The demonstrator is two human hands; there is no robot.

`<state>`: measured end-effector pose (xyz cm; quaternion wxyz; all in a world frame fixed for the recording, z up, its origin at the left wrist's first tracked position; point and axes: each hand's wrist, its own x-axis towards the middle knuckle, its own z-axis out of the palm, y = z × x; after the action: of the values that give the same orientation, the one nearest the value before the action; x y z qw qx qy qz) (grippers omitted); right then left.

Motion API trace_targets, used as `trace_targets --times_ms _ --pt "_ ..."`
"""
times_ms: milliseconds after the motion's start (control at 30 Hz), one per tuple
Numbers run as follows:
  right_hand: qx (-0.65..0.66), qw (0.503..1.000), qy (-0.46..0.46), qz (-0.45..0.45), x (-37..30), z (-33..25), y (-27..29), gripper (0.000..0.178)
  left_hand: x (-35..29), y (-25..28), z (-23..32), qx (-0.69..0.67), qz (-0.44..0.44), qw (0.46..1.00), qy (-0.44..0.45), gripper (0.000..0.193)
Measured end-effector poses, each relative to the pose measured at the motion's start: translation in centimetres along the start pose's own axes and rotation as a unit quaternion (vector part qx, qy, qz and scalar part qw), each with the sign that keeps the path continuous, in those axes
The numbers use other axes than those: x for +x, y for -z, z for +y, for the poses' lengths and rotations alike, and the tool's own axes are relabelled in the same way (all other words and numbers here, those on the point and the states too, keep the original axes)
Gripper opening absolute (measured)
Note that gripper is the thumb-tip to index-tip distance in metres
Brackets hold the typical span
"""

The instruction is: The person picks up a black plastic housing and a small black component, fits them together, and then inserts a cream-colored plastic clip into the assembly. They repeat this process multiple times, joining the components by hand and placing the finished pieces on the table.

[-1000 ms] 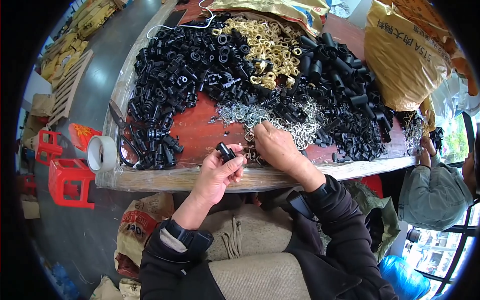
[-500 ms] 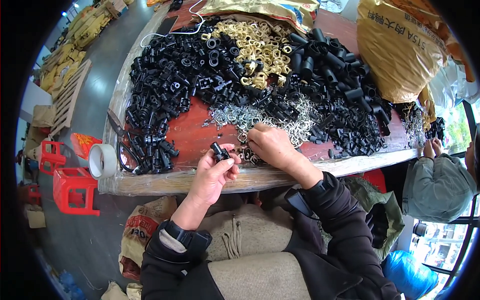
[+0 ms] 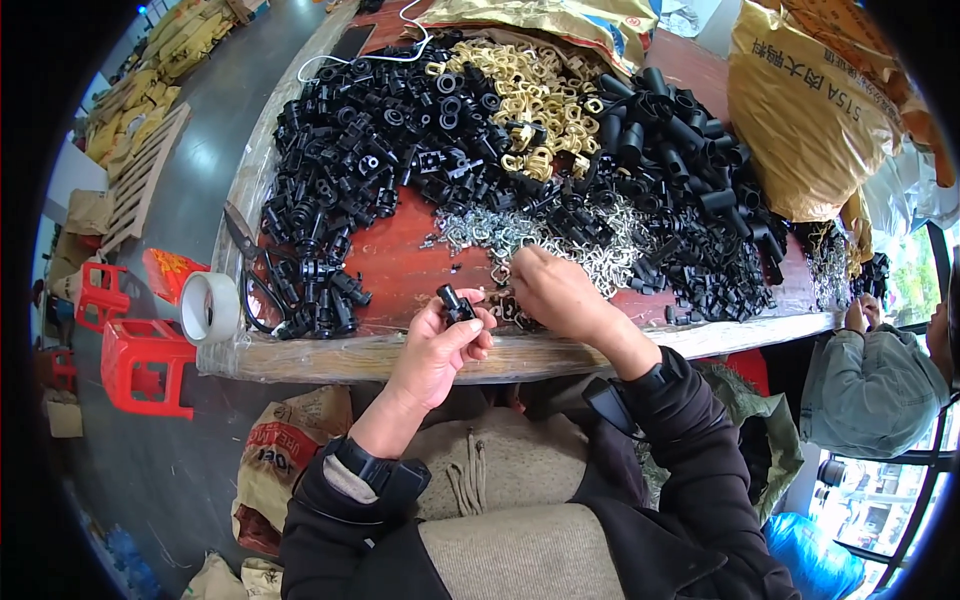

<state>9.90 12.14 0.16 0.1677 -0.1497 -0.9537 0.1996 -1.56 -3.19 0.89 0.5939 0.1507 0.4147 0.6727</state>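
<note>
A small black cylindrical plastic part (image 3: 457, 303) is pinched in my left hand (image 3: 440, 345), thumb across it, above the table's front edge. My right hand (image 3: 558, 292) hovers just right of it, fingers bent down and together over the small metal pieces; what its fingertips hold, if anything, is hidden. Silvery metal hooks and rings (image 3: 598, 250) lie in a heap just beyond the right hand. Behind them are gold-coloured metal clasps (image 3: 530, 100). Black plastic fittings (image 3: 350, 150) are piled to the left, and black tubes (image 3: 680, 135) to the right.
Scissors (image 3: 243, 238) and a tape roll (image 3: 210, 308) lie at the red table's (image 3: 395, 262) left edge. A yellow sack (image 3: 810, 120) stands at the far right. Red stools (image 3: 148, 365) are on the floor to the left. Another person (image 3: 868, 375) works at the right.
The view has shifted slightly, so the table's contents appear a little to the right. My left hand still holds the black part; my right hand stays over the metal pieces.
</note>
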Motion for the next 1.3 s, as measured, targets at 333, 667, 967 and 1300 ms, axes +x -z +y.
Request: trace_targets --times_ms 333,667,967,1300 --pt "0.498 0.846 -0.185 -0.056 -3.2 -2.3 2.2 0.01 0.1 -1.8 -0.5 0.058 -0.001 0.998 -0.039 0.019" --pt "0.637 0.754 -0.146 -0.068 -4.3 -2.8 2.2 0.021 0.5 -2.9 -1.5 0.207 -0.029 0.975 -0.073 0.006" --pt "0.645 0.749 -0.149 -0.041 -4.4 -3.0 1.7 0.015 0.9 -3.0 -1.7 0.168 -0.008 0.982 -0.081 0.005" --pt "0.325 0.939 -0.045 0.106 -3.9 -3.7 1.4 0.005 1.3 -2.6 -1.0 0.108 0.011 0.994 -0.03 0.006"
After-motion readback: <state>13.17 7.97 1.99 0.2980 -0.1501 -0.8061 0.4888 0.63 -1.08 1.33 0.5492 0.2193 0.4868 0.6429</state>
